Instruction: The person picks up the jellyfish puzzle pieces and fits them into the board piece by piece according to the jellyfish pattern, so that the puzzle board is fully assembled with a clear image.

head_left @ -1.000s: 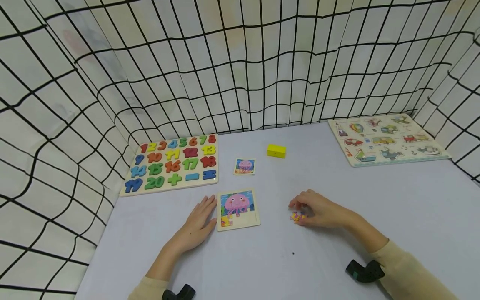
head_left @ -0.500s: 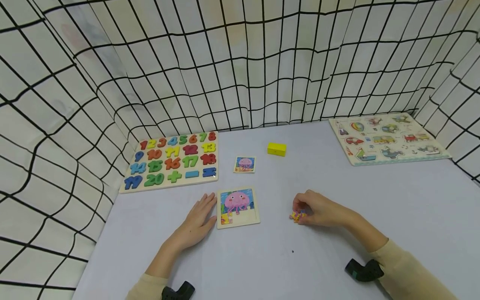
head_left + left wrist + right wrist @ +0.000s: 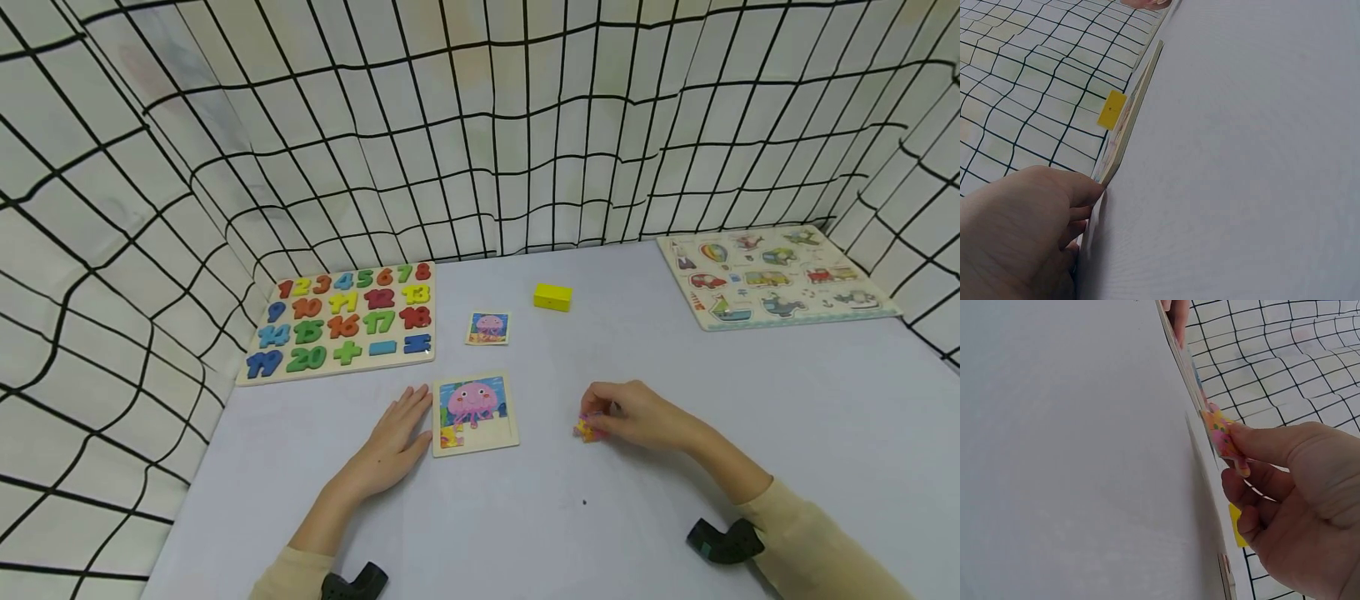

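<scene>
My right hand [image 3: 637,412] pinches a small pink, yellow and orange jigsaw piece [image 3: 1224,434] between thumb and fingertips. In the head view, this jigsaw piece [image 3: 587,429] shows below the fingers, to the right of a wooden jigsaw tray [image 3: 495,437]. Inside that tray is a pink jellyfish picture on blue, with bare wood at its lower right. My left hand [image 3: 392,446] rests on the table with its fingers stretched out, the fingertips and thumb at the tray's left edge. Whether the right hand holds more than one piece, I cannot tell.
Behind the tray lies a small jellyfish picture card [image 3: 488,328]. A yellow block [image 3: 552,297] is farther back. At the back left lies a number board [image 3: 337,325]; a vehicle picture board [image 3: 776,279] lies at the back right. Black netting [image 3: 525,142] over white walls encloses the table.
The right fingers have changed their grasp on the jigsaw piece, and it has turned and shifted slightly left. The left hand and the tray have stayed in place.
</scene>
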A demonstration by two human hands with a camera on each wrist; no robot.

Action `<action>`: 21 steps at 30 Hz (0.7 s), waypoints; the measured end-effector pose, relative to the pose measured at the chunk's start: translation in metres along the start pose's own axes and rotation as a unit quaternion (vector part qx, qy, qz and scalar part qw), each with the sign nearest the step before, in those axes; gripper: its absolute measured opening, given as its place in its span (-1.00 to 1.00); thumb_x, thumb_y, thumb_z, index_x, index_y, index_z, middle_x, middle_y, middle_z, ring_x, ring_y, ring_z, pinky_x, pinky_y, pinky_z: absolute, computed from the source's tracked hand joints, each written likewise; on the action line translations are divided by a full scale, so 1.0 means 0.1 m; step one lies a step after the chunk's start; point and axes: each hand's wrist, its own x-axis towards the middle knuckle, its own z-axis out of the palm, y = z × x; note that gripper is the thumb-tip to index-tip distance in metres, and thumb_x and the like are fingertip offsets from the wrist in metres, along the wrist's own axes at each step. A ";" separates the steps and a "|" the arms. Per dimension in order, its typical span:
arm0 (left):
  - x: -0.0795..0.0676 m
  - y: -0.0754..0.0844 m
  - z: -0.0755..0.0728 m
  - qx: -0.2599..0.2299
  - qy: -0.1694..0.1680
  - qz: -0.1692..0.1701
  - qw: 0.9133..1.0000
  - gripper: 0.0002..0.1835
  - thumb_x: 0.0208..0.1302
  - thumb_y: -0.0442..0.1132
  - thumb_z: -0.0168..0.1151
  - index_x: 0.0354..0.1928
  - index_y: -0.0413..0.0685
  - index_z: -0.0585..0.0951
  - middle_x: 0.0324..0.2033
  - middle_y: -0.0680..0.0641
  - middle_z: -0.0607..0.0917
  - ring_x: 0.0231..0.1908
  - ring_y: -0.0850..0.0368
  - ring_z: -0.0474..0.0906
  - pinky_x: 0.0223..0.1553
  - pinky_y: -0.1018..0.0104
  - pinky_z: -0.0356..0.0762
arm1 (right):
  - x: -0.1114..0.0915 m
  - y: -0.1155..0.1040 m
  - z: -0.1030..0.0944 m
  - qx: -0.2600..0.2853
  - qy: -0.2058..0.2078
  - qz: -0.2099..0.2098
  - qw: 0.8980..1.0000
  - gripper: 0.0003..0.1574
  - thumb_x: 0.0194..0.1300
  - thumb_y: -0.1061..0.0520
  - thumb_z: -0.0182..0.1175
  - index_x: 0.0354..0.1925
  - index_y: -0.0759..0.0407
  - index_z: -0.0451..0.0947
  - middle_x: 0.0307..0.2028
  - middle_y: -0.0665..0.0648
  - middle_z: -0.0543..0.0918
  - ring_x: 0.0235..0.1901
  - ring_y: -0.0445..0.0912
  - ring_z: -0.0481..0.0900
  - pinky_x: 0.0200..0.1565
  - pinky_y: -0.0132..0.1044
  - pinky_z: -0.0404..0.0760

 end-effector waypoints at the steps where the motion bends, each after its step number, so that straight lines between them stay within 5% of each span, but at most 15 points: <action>1: 0.00 0.00 0.00 0.000 0.000 0.000 1.000 -0.39 0.32 -0.23 0.03 0.36 -0.23 0.14 0.38 -0.13 0.06 0.38 -0.03 -0.23 0.32 0.00 -0.26 | 0.01 -0.01 0.00 0.009 0.004 0.002 1.000 -0.86 0.21 0.22 0.20 -0.29 -0.01 0.48 -0.45 -0.13 0.55 -0.44 -0.22 0.47 -0.38 -0.40 0.49; 10: 0.01 -0.01 -0.01 0.001 0.002 0.002 1.000 -0.40 0.32 -0.23 0.03 0.36 -0.22 0.14 0.38 -0.13 0.06 0.38 -0.03 -0.23 0.32 0.00 -0.26 | 0.11 -0.10 0.02 0.053 0.016 0.023 0.998 -0.87 0.19 0.16 0.23 -0.26 0.06 0.49 -0.51 -0.06 0.56 -0.58 -0.22 0.47 -0.49 -0.41 0.50; 15: 0.01 0.00 -0.01 0.000 0.002 0.002 1.000 -0.39 0.33 -0.22 0.03 0.36 -0.22 0.14 0.38 -0.13 0.05 0.38 -0.02 -0.23 0.32 -0.01 -0.25 | 0.21 -0.14 0.05 0.049 0.033 0.022 0.998 -0.83 0.18 0.24 0.23 -0.22 0.10 0.50 -0.41 -0.04 0.58 -0.47 -0.21 0.52 -0.40 -0.40 0.56; 21: 0.00 0.00 0.00 -0.003 -0.002 0.000 1.000 -0.40 0.33 -0.22 0.02 0.36 -0.21 0.14 0.38 -0.12 0.05 0.38 -0.01 -0.24 0.32 0.00 -0.26 | 0.30 -0.19 0.10 0.133 0.009 0.034 0.990 -0.72 0.16 0.27 0.23 -0.13 0.22 0.44 -0.39 0.08 0.63 -0.45 -0.08 0.65 -0.32 -0.32 0.62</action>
